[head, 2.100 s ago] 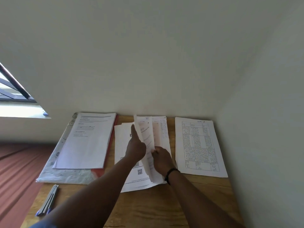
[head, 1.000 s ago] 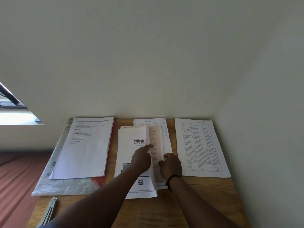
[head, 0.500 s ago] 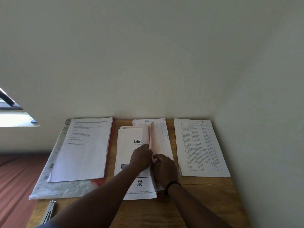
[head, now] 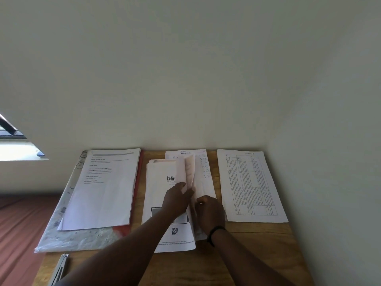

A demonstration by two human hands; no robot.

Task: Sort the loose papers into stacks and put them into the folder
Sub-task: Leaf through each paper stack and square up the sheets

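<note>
A middle pile of papers (head: pixel 158 195), topped by a sheet with a logo and a QR code, lies on the wooden table (head: pixel 257 250). A narrow pinkish slip (head: pixel 188 169) stands half lifted over the pile. My left hand (head: pixel 176 200) pinches that slip near its lower part. My right hand (head: pixel 208 213) grips the edges of the sheets just to the right of it. A printed text sheet (head: pixel 103 190) lies on the folder (head: pixel 78 238) at the left. A table-printed sheet (head: pixel 249 186) lies at the right.
A wall rises right behind the table and another on the right. A metal clip-like object (head: pixel 59 269) lies at the table's front left edge. A handwritten sheet (head: pixel 204 170) shows behind the middle pile. Reddish floor lies to the left.
The slip was pressed flat by my left fingers a second ago; now it is lifted again and pinched by my left hand. My right hand moved a little toward the slip's base.
</note>
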